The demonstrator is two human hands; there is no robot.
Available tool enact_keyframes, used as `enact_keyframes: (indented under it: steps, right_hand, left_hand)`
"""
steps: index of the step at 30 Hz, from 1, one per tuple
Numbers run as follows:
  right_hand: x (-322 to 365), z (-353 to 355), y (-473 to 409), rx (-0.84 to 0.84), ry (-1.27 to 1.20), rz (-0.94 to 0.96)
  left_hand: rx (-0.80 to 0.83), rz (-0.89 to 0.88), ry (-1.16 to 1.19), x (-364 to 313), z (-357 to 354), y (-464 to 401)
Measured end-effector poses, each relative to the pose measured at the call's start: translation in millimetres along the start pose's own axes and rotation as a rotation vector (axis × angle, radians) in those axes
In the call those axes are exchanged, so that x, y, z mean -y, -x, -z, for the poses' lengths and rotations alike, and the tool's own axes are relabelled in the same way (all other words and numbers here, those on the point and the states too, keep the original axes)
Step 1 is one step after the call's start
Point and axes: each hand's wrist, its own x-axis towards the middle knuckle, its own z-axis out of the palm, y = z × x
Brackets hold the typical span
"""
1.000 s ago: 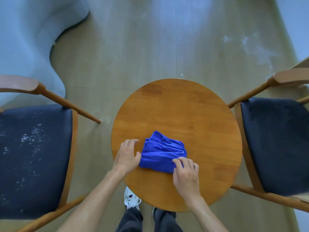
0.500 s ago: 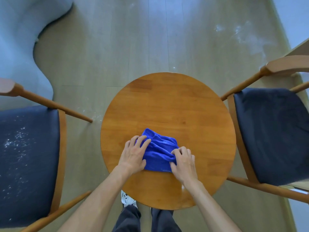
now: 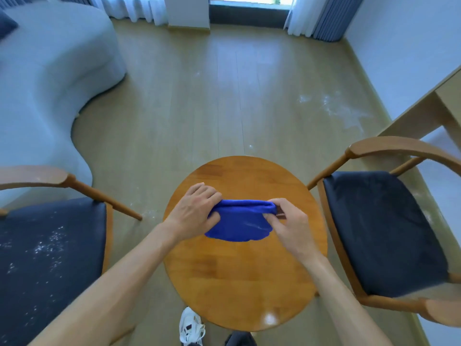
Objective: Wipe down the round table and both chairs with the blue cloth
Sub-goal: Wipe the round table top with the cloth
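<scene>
1. Head view: half a second ago the blue cloth (image 3: 238, 222) lay bunched on the round wooden surface (image 3: 245, 283) under both hands; now it is lifted clear of the wood and stretched between them, its top edge rolled into a taut line and the rest hanging in a shallow pouch.
2. As I read it, this is a refolding or a fresh grip before wiping, so the task looks barely begun: white specks remain on the seat of the left chair (image 3: 50, 248), and the right chair (image 3: 381, 231) seems untouched.
3. The left hand (image 3: 193, 212) grasps the cloth's left end, fingers (image 3: 212, 194) curled over the rolled edge and thumb beneath.
4. The right hand (image 3: 290, 222) pinches the right end, fingertips clenched on the fold, knuckles turned towards the camera.
5. Both forearms reach in from the near edge and converge over the middle of the surface, wrists roughly level.
6. The cloth hangs above the centre, between the two chairs.
</scene>
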Motion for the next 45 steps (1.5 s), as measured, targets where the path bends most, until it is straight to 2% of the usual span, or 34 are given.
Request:
enact_keyframes:
  steps: [5,8,15,19,25,29,32,36,41,45]
  right_hand:
    - [79,51,-22,-0.1,-0.119,0.062]
    - [116,74,-36,-0.132,-0.224,0.056]
    - [190,119,-72,-0.147,-0.214,0.21]
    - [209,131,-80,-0.123,-0.248,0.242]
    - [215,138,-86,-0.133,-0.219,0.239]
    - [215,134,-90,-0.23,-0.003,0.257]
    - [216,128,-93,-0.195,0.029,0.219]
    - [217,125,-94,-0.164,0.077,0.177]
    - [224,128,-91,-0.06,-0.118,0.118]
    - [229,128,-89,-0.002,-0.098,0.101]
  left_hand:
    - [-0.065,-0.041,-0.073,-16,115,-19]
    - [-0.136,0.006,0.021,-26,173,-23]
    - [-0.175,0.1,0.199,-50,267,-35]
    - [-0.133,0.177,0.292,-57,289,-36]
    - [-0.05,0.171,0.316,-70,310,-41]
    - [0.106,0.302,0.478,-78,309,-47]
    - [0.156,0.388,0.583,-80,303,-47]
    - [0.202,0.39,0.68,-81,300,-44]
    - [0.176,0.346,0.569,-75,313,-45]
    - [0.094,0.338,0.429,-71,329,-47]
